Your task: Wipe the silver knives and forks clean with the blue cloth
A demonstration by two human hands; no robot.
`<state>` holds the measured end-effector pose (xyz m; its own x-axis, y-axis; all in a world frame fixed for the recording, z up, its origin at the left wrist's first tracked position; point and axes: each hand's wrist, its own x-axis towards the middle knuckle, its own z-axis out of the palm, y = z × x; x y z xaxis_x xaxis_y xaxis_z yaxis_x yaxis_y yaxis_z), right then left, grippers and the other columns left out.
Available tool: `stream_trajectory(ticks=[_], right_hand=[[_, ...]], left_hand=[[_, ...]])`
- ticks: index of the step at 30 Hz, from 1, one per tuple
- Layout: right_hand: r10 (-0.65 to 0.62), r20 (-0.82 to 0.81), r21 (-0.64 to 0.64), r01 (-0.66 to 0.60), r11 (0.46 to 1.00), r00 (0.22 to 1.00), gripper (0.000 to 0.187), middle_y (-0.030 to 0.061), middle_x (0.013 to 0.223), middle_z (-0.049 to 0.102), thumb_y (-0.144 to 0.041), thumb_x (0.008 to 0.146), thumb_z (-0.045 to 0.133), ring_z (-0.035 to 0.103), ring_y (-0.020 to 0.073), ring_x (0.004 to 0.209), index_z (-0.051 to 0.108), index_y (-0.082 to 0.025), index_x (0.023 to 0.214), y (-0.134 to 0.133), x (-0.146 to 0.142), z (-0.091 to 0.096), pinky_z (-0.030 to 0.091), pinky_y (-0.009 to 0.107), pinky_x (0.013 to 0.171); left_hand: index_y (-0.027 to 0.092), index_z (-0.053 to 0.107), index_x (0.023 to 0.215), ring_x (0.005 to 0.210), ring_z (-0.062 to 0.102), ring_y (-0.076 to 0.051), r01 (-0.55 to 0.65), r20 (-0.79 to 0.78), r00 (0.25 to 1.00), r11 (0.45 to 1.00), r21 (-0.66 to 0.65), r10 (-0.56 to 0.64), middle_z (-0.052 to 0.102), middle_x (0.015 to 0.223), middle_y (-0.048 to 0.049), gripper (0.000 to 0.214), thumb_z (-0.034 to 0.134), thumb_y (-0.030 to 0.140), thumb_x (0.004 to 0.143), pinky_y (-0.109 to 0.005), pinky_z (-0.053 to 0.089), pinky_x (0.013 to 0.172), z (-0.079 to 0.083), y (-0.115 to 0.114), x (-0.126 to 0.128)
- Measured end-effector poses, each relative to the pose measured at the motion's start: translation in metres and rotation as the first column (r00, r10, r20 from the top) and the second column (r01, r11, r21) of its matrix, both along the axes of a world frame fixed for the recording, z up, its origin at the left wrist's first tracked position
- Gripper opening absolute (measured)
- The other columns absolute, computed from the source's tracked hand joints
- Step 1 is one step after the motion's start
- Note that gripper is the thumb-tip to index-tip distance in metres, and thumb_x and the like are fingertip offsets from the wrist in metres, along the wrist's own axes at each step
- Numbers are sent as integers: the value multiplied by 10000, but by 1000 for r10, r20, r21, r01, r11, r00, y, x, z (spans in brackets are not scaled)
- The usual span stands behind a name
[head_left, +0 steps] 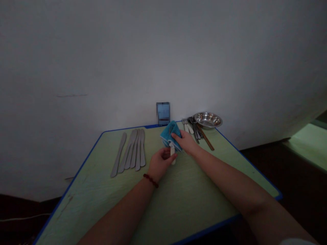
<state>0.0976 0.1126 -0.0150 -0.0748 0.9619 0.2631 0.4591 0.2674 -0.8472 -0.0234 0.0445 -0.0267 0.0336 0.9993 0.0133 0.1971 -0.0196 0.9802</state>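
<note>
My left hand [160,161] is closed on the white handle [172,154] of a piece of cutlery, held upright over the table. Its head is covered by a blue cloth [168,132], so I cannot tell whether it is a fork or a spoon. My right hand [187,141] pinches the folded cloth around the top end, thumb on the front. To the left, several grey metal table knives [131,149] lie side by side, apart from my hands. Just beyond my right hand are a fork [184,121] and other white-handled cutlery [190,128].
A shiny metal bowl [208,120] stands at the back right, with dark-handled cutlery [196,132] and wooden chopsticks [206,137] beside it. A phone-like screen [163,114] leans against the wall. The pale green table [194,204] has a blue edge.
</note>
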Motion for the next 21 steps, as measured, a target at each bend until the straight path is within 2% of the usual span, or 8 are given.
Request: stream_trajectory(ticks=[6, 10, 14, 21], right_hand=[[21, 15, -5, -21, 1000, 1000, 295, 24, 762, 634, -412, 727, 457, 571, 144, 686, 588, -189, 869, 0, 4, 3, 434, 261, 615], [13, 41, 24, -14, 1000, 999, 297, 40, 786, 632, -408, 728, 451, 571, 155, 716, 582, -178, 863, -1, 5, 6, 431, 270, 634], [6, 72, 34, -9, 999, 997, 305, 44, 807, 631, -410, 734, 440, 570, 162, 742, 577, -177, 875, 0, 6, 7, 428, 279, 651], [-5, 112, 23, 2, 1000, 994, 295, 47, 803, 631, -396, 736, 446, 568, 159, 736, 583, -173, 874, -1, 8, 13, 420, 270, 647]], left_hand=[[139, 560, 837, 688, 605, -150, 3, -8, 1000, 1000, 13, -3, 642, 773, -64, 303, 630, 312, 598, -298, 483, 674, -6, 2, -2], [128, 558, 845, 664, 595, -149, -3, -60, 998, 1000, 13, 4, 634, 755, -66, 320, 624, 325, 601, -297, 480, 660, -3, 1, -1], [125, 551, 848, 665, 595, -151, -3, -43, 999, 1000, -28, 2, 632, 747, -65, 312, 623, 300, 600, -295, 479, 657, 2, -1, 0], [137, 553, 836, 666, 595, -149, -4, -39, 999, 1000, -4, 4, 629, 738, -50, 308, 623, 317, 596, -302, 480, 668, -1, 0, -1]])
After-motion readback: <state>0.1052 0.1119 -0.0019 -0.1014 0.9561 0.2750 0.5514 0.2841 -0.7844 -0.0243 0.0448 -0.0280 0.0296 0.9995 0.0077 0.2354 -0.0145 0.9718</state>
